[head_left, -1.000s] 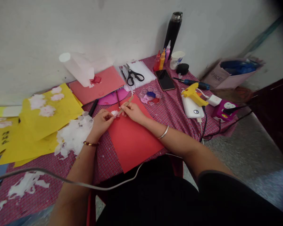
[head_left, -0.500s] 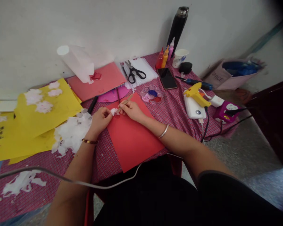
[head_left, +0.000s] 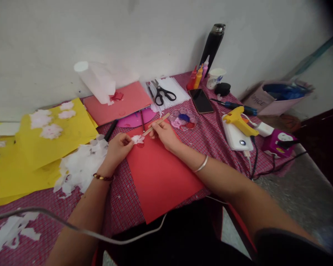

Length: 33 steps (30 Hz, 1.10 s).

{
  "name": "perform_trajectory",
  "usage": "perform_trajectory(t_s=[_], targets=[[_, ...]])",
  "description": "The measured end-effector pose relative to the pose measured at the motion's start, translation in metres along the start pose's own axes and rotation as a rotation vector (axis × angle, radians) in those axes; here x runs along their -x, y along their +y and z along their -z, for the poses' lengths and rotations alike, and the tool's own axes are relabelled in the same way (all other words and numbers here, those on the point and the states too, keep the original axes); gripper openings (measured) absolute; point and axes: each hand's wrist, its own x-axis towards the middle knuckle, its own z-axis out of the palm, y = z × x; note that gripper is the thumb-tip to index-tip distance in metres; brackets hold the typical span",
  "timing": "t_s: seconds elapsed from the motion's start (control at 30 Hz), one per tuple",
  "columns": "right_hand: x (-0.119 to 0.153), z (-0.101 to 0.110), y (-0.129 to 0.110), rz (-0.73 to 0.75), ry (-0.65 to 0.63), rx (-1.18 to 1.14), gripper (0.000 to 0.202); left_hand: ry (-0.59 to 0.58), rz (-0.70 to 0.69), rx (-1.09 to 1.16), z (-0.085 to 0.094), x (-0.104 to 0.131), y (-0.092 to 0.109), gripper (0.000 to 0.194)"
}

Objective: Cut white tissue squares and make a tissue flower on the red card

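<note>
My left hand (head_left: 120, 147) is closed in a pinch at the left edge of a small white paper flower (head_left: 138, 139). The flower sits over the upper part of a red sheet of paper (head_left: 161, 177). In my right hand (head_left: 165, 134) a flat wooden craft stick (head_left: 163, 119) is gripped between thumb and fingers, its lower tip touching or just beside the flower. A wet-looking red spot (head_left: 140, 145) shows just below the flower. Close behind the right hand lies a paint palette (head_left: 175, 114) with blue, pink and red paint.
White paper scraps (head_left: 81, 162) lie beside my left forearm, near yellow sheets (head_left: 72, 142) bearing pale paper flowers. Black-handled scissors (head_left: 166, 94), a phone (head_left: 201, 101) and paint bottles (head_left: 192, 78) stand behind. A yellow glue gun (head_left: 240, 122) rests on a power bank at right; a white cable crosses the front.
My right hand has drawn slightly back from the flower, and the craft stick now slants lower with more of it showing. The left hand keeps its pinch. The whole view has shifted.
</note>
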Motion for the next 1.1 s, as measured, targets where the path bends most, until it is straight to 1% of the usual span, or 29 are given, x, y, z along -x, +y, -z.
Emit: perform_trajectory(t_s=[0.07, 0.17, 0.23, 0.33, 0.4, 0.5, 0.63, 0.83, 0.9, 0.97, 1.03, 1.1], targets=[[0.002, 0.004, -0.001, 0.013, -0.049, 0.033, 0.02, -0.001, 0.023, 0.052, 0.0, -0.001, -0.004, 0.009], [0.006, 0.007, -0.001, 0.08, -0.146, 0.146, 0.02, 0.006, 0.039, 0.088, 0.0, -0.002, -0.007, 0.007], [0.009, 0.006, 0.0, 0.125, -0.179, 0.233, 0.021, 0.012, 0.038, 0.094, 0.0, -0.002, -0.006, 0.006], [0.009, 0.005, 0.003, 0.159, -0.161, 0.322, 0.024, 0.013, 0.028, 0.096, 0.0, -0.001, -0.005, 0.004], [0.007, 0.004, 0.005, 0.162, -0.136, 0.338, 0.024, 0.013, 0.02, 0.095, 0.0, -0.001, -0.004, 0.003], [0.005, 0.004, 0.006, 0.164, -0.115, 0.322, 0.021, 0.014, 0.019, 0.088, 0.0, -0.001, -0.004, 0.004], [0.003, 0.002, 0.004, 0.162, -0.111, 0.297, 0.022, 0.005, 0.039, 0.066, 0.001, -0.001, -0.002, 0.005], [0.002, 0.002, 0.002, 0.097, -0.051, 0.208, 0.019, 0.016, 0.069, 0.122, 0.002, -0.001, 0.004, 0.012], [0.002, 0.002, 0.002, 0.084, -0.026, 0.161, 0.018, -0.021, 0.091, 0.182, 0.01, -0.001, 0.009, 0.015], [0.002, 0.003, 0.001, 0.076, -0.006, 0.118, 0.017, -0.014, 0.119, 0.262, 0.026, 0.0, 0.016, 0.018], [0.002, 0.004, 0.0, 0.07, 0.004, 0.084, 0.017, 0.067, 0.127, 0.322, 0.047, 0.004, 0.026, 0.023], [0.004, 0.005, 0.0, 0.062, 0.007, 0.049, 0.017, 0.144, 0.127, 0.34, 0.072, 0.013, 0.034, 0.023]])
